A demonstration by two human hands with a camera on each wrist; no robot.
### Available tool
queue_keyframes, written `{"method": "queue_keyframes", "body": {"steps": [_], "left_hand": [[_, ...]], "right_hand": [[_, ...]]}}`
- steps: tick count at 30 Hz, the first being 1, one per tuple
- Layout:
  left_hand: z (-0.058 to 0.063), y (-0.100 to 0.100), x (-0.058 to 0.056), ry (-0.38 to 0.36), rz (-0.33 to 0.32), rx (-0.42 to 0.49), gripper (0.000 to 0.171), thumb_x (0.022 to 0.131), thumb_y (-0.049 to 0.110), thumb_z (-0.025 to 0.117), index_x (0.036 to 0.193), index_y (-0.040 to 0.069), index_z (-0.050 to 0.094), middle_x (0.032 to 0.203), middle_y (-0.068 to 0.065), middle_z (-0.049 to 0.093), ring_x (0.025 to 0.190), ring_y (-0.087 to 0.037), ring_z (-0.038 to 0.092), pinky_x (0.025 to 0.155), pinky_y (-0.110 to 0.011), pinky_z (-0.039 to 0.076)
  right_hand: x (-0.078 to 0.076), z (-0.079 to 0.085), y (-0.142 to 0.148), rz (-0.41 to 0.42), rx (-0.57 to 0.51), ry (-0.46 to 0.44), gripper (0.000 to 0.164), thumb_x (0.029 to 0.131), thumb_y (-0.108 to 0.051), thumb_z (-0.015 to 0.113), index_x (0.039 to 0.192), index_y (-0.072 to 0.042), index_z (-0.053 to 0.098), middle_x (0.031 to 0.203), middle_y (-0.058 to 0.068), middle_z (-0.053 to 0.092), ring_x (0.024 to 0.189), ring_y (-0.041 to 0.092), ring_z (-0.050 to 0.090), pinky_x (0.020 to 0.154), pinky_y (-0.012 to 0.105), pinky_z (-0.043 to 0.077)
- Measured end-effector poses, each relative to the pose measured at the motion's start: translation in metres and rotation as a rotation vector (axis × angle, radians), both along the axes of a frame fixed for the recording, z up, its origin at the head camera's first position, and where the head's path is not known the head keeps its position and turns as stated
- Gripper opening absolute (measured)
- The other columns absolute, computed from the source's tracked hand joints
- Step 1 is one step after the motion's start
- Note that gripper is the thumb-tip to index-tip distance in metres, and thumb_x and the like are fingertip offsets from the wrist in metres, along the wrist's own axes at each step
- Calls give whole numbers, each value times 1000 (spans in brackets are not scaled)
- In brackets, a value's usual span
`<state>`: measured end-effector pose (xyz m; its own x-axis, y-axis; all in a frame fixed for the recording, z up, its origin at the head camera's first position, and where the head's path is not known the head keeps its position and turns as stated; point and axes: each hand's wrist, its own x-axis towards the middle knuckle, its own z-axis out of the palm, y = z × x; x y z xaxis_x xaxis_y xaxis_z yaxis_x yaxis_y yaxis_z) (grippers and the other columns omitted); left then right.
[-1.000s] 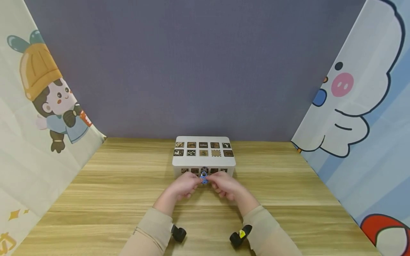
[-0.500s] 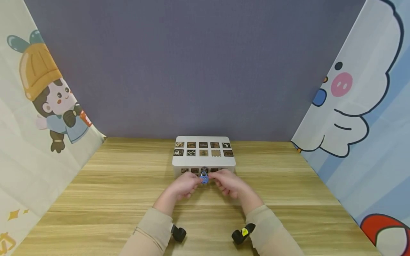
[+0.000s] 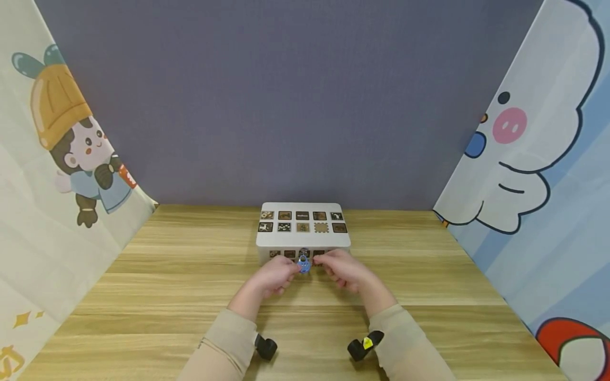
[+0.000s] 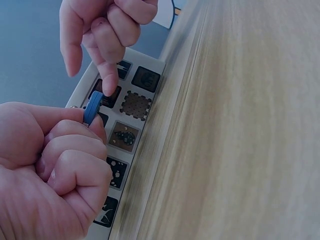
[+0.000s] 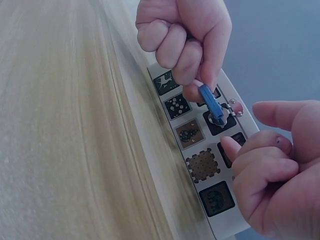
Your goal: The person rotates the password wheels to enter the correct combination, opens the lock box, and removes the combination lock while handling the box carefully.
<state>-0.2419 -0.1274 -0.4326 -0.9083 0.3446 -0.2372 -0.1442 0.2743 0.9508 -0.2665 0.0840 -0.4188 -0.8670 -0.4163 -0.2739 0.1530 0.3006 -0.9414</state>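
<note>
A small blue padlock hangs at the metal latch on the front of a white box printed with dark square pictures. Between thumb and forefinger my left hand pinches the padlock by its left edge. My right hand is just to the right of it, close before the box's front. In the right wrist view, a gap lies between that hand's thumb and forefinger, with nothing held there, and the padlock is apart from its fingertips. The metal latch shows beside the padlock.
The box stands at the far side of a wood-grain table, near a grey-blue wall panel. Cartoon-printed sheets hang left and right. A black wrist camera sits on each sleeve.
My right hand has let go of the padlock and drawn a little to the right, its fingertips now apart from it. My left hand keeps its pinch in the same place.
</note>
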Motion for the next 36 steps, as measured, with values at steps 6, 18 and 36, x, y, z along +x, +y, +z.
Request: {"method": "queue_keyframes", "body": {"steps": [6,18,36], "left_hand": [[-2,1,-2,-9,3,21,30,95,21,50,87,-8,56,51,6,35,38,-7,27,34,-21,25],[-2,1,-4,-15,-6,26,28,96,20,49,75,1,51,51,6,34,37,-8,26,34,-21,25],[-1,0,-2,-16,-6,36,31,95,21,50,91,-10,57,52,6,35,38,-8,27,35,-21,25]], "right_hand": [[1,0,-1,-10,27,21,41,93,-34,56,95,7,55,50,-5,30,41,10,22,35,23,21],[1,1,-4,-35,31,42,41,93,-33,56,103,6,60,50,-5,31,41,10,23,34,23,21],[2,-10,-16,-26,13,30,31,90,-32,60,99,-3,67,49,-5,32,39,9,27,33,22,23]]}}
